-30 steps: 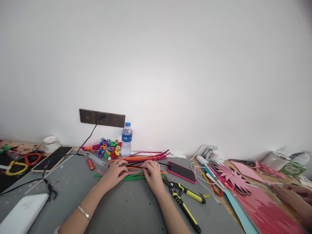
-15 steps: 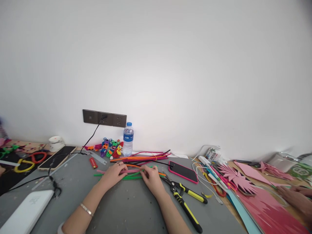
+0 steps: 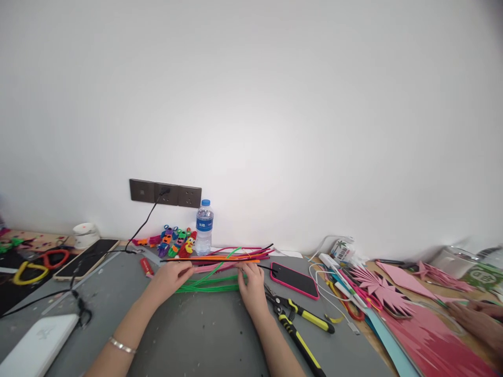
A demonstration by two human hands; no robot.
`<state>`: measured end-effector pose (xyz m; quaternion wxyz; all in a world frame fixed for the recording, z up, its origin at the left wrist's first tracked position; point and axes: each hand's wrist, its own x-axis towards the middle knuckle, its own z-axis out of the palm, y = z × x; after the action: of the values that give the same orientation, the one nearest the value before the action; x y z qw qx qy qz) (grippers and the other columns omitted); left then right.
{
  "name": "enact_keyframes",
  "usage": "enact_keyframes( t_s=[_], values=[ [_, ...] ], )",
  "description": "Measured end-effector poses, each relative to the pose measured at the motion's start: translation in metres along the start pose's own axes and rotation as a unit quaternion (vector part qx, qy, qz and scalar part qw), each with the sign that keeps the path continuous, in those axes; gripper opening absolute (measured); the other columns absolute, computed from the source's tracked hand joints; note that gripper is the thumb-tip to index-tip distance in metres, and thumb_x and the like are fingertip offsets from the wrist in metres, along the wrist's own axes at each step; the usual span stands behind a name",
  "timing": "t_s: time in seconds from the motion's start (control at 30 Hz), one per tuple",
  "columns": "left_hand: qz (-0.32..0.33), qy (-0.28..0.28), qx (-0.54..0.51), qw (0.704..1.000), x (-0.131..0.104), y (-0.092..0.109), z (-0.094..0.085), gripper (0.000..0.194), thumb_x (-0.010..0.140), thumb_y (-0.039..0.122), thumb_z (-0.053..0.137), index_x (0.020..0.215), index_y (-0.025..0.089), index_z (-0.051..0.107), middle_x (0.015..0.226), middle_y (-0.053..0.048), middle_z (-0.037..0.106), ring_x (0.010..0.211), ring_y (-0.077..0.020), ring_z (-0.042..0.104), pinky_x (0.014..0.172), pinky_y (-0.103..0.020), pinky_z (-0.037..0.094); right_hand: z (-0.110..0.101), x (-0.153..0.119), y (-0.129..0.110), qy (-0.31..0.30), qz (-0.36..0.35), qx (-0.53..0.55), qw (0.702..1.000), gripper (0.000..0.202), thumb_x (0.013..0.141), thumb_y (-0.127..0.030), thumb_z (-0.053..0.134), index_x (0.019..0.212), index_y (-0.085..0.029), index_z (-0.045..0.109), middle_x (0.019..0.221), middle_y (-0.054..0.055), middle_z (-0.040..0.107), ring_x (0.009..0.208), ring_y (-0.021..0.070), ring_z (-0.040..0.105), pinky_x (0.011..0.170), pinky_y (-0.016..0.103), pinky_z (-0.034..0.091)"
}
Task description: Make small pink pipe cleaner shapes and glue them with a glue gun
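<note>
Between my hands lie long fuzzy craft stems: several green stems (image 3: 212, 287) nearest me, with pink stems (image 3: 214, 267) and orange stems (image 3: 231, 258) behind them. My left hand (image 3: 175, 278) has its fingers closed around the left ends of pink stems. On the right, my right hand (image 3: 250, 283) has its fingertips pressed together on the stems near their right ends; exactly which ones it grips is hidden. One green stem slants up across the bundle. Small fuzzy figures (image 3: 176, 242) and a water bottle (image 3: 204, 228) stand behind the stems.
Yellow-black pliers (image 3: 301, 327) and a pink-cased phone (image 3: 294, 280) lie right of my right hand. A red lighter (image 3: 146, 267) is beyond my left hand. A white power bank (image 3: 39, 345) and black cable are at left. Another person's hand (image 3: 473, 319) is at far right.
My hands have moved apart, the left one leftward and the right one slightly rightward. The orange and pink stems have shifted back, and the green ones are more exposed. The view has shifted slightly.
</note>
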<state>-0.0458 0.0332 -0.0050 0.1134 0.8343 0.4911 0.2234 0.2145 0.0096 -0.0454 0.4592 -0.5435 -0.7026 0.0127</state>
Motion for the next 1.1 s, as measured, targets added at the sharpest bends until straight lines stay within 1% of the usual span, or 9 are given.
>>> enact_keyframes(
  t_s=[0.17,0.3,0.63,0.73,0.83,0.9,0.97,1.03,1.1],
  values=[
    [-0.004,-0.011,0.013,1.000,-0.001,0.005,-0.002,0.044,0.091,0.042,0.038,0.055,0.020,0.052,0.052,0.001,0.052,0.052,-0.0172,0.051,0.051,-0.025,0.025,0.001,0.000,0.003,0.010,0.085,0.144,0.986,0.020,0.089,-0.026,0.040,0.087,-0.021,0.059,0.077,0.004,0.061,0.072,0.0211,0.057,0.067,0.030,0.042],
    [-0.014,-0.029,-0.014,0.999,0.000,0.012,0.002,0.043,0.093,0.041,0.035,0.061,0.021,0.057,0.054,0.000,0.056,0.051,-0.0172,0.053,0.051,-0.025,0.026,0.001,0.004,0.003,0.027,0.149,0.292,0.944,0.031,0.092,-0.043,0.038,0.092,-0.020,0.059,0.075,0.003,0.061,0.067,0.0192,0.056,0.059,0.028,0.044],
    [-0.025,-0.044,-0.033,0.998,0.001,0.015,0.004,0.037,0.092,0.040,0.037,0.082,0.025,0.070,0.076,-0.003,0.072,0.070,-0.0205,0.065,0.059,-0.024,0.037,-0.008,0.013,0.044,0.153,0.315,0.433,0.830,0.048,0.089,-0.056,0.029,0.087,-0.021,0.061,0.066,0.002,0.063,0.050,0.0165,0.056,0.048,0.028,0.041],
    [-0.074,-0.042,0.012,0.996,0.001,0.016,0.007,0.037,0.093,0.037,0.036,0.080,0.023,0.068,0.073,-0.004,0.071,0.069,-0.0224,0.065,0.056,-0.025,0.035,-0.021,0.016,0.045,0.182,0.296,0.424,0.836,0.051,0.089,-0.058,0.029,0.082,-0.021,0.063,0.065,0.003,0.064,0.051,0.0171,0.057,0.049,0.029,0.041],
    [-0.110,-0.026,0.041,0.993,0.002,0.015,0.012,0.034,0.094,0.035,0.035,0.089,0.024,0.067,0.075,-0.005,0.072,0.071,-0.0237,0.066,0.056,-0.025,0.035,-0.032,0.014,0.032,0.176,0.226,0.396,0.873,0.048,0.090,-0.055,0.036,0.078,-0.019,0.065,0.063,0.003,0.065,0.056,0.0182,0.057,0.056,0.030,0.044],
    [-0.113,-0.021,0.039,0.993,0.002,0.015,0.015,0.032,0.094,0.034,0.035,0.094,0.025,0.065,0.078,-0.005,0.072,0.073,-0.0232,0.066,0.056,-0.024,0.035,-0.035,0.011,0.018,0.117,0.157,0.351,0.916,0.041,0.092,-0.048,0.041,0.077,-0.018,0.066,0.062,0.003,0.066,0.059,0.0185,0.058,0.060,0.030,0.045],
    [-0.103,-0.027,0.029,0.994,0.001,0.017,0.015,0.031,0.093,0.033,0.035,0.091,0.025,0.065,0.076,-0.004,0.071,0.069,-0.0218,0.065,0.055,-0.024,0.034,-0.033,0.007,0.002,0.004,0.088,0.295,0.951,0.036,0.094,-0.040,0.043,0.079,-0.019,0.068,0.063,0.003,0.067,0.061,0.0186,0.060,0.062,0.030,0.046],
    [-0.074,-0.037,0.011,0.997,0.000,0.021,0.014,0.031,0.093,0.033,0.035,0.085,0.024,0.064,0.072,-0.002,0.070,0.064,-0.0203,0.063,0.055,-0.024,0.033,-0.027,0.003,-0.011,-0.108,0.019,0.229,0.967,0.031,0.094,-0.033,0.044,0.081,-0.020,0.070,0.072,0.004,0.070,0.069,0.0198,0.063,0.068,0.031,0.048],
    [-0.035,-0.049,-0.010,0.998,0.000,0.025,0.012,0.032,0.093,0.034,0.036,0.081,0.024,0.065,0.071,-0.002,0.069,0.062,-0.0193,0.061,0.056,-0.024,0.033,-0.021,0.001,-0.019,-0.151,-0.026,0.178,0.972,0.025,0.093,-0.027,0.045,0.092,-0.022,0.070,0.088,0.006,0.072,0.084,0.0221,0.064,0.078,0.033,0.048]
  ],
)
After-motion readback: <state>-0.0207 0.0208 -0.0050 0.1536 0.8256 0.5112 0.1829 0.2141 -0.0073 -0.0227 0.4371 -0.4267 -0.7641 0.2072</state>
